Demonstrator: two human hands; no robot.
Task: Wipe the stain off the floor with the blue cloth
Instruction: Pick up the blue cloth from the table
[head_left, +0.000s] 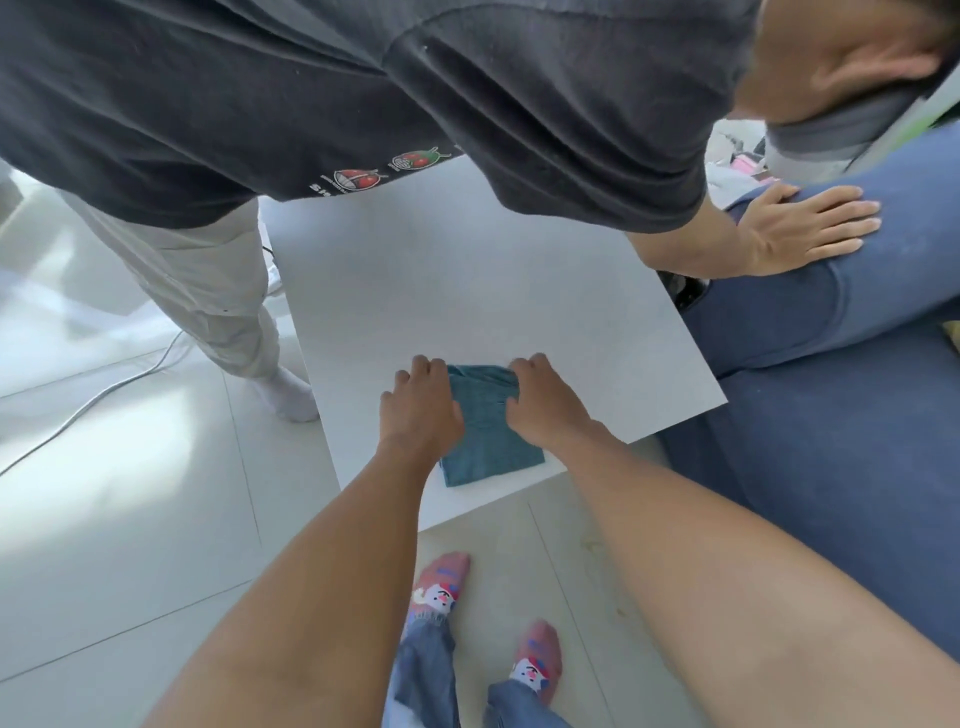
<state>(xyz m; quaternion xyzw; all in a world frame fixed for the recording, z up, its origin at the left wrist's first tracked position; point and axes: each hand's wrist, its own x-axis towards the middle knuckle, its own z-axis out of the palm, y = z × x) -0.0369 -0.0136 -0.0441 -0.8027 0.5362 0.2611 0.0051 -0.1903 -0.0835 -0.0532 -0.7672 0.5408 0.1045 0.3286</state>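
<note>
Blue cloth (485, 436) folded on tabletop (467, 270), directly under my hands, long axis running away from me. Left hand (418, 402) and right hand (545, 402) flank it, apparently pinching far edge; equally near.

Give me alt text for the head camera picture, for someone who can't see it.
Both of the wearer's hands, left hand and right hand, press on a folded blue cloth lying near the edge of a white table. A second person in a dark shirt leans over the far side, beside a blue sofa.
</note>
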